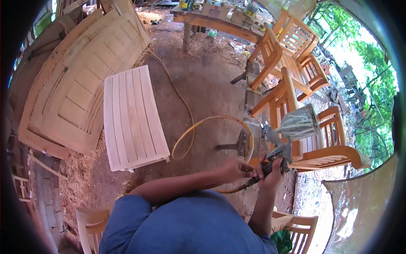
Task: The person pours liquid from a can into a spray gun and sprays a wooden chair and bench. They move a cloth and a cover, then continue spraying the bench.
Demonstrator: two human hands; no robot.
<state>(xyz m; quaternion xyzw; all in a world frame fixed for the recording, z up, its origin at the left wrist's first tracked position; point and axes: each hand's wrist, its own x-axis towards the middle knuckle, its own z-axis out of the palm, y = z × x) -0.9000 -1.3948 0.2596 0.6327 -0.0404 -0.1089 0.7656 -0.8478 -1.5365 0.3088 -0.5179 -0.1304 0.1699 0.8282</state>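
Observation:
My right hand (pixel 272 173) is wrapped round the dark handle of a spray gun (pixel 277 148), whose pale, paint-streaked cup (pixel 299 122) sticks out to the right. Just left of it, my left hand (pixel 237 170) has its fingers pinched together at the back of the handle; what they grip is too small to make out. A yellow hose (pixel 211 119) runs up to the gun from below and loops over the floor. Beyond the gun stand orange-brown wooden chairs (pixel 292 80), partly hidden by the cup.
A pale slatted table (pixel 131 118) stands left of centre, with large wooden panels (pixel 93 76) leaning behind it. A workbench (pixel 220 26) with boxes and bottles is at the back. Chair backs (pixel 91 222) flank my body below.

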